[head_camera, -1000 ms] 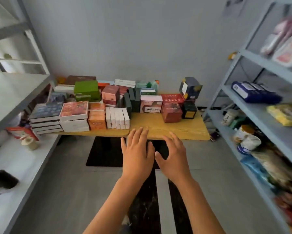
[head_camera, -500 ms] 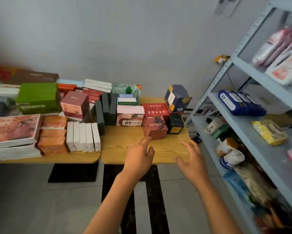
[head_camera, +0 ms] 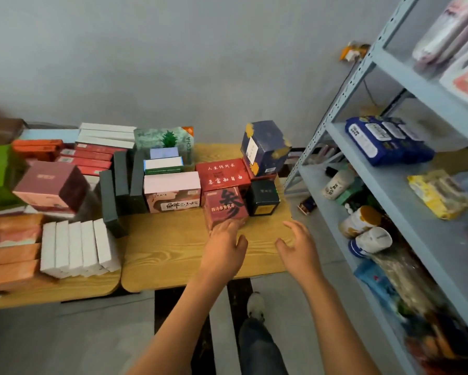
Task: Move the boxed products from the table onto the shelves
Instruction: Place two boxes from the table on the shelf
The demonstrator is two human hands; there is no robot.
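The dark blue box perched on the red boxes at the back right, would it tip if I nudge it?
Probably: the dark blue box sits tilted on the flat red box, so a nudge could topple it. It looks like stiff cardboard that should keep its shape when gripped. Its weight cannot be judged.

The worktop (head_camera: 173,253) is pale yellow wood with dark grain lines. The nearest red box (head_camera: 224,209) bears a large black character and gold lettering; behind it a flatter red box (head_camera: 222,174) carries gold script. A navy box (head_camera: 265,147) shows gold patches and a white label. The small box (head_camera: 262,197) is black. The shelves (head_camera: 406,190) are light grey-blue metal; the wall is plain grey.
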